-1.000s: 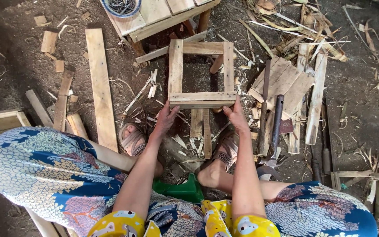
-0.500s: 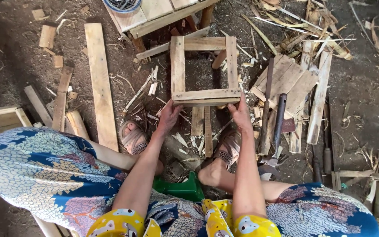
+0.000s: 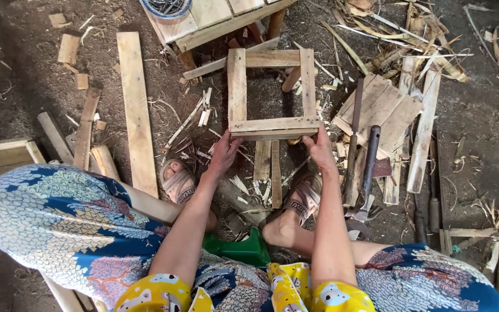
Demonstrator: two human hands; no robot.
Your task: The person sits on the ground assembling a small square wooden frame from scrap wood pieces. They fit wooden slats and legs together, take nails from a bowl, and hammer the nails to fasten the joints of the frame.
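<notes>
Since the earlier frames, the square wooden frame (image 3: 271,89) has shifted only slightly; both hands have stayed on its near rail. The frame stands on the dirt floor (image 3: 30,86), in front of the seated person's sandalled feet.

Left hand (image 3: 224,152): fingers curled on the lower left corner of the near rail, thumb side up. The grip is partly closed on the rail's edge.

Right hand (image 3: 320,148): fingers wrapped over the lower right corner of the same rail. The grip is closed on the wood.

Surroundings:
- A long plank (image 3: 137,110) lies flat on the floor to the left of the frame, well apart from it.
- A hammer (image 3: 367,173) lies just beside the right foot, handle pointing away from the person.
- A stack of short boards (image 3: 385,110) lies to the right of the frame.
- A low wooden tabletop (image 3: 215,20) stands beyond the frame, carrying a blue bowl of nails (image 3: 166,7).
- A green plastic object (image 3: 241,249) sits between the legs.
</notes>
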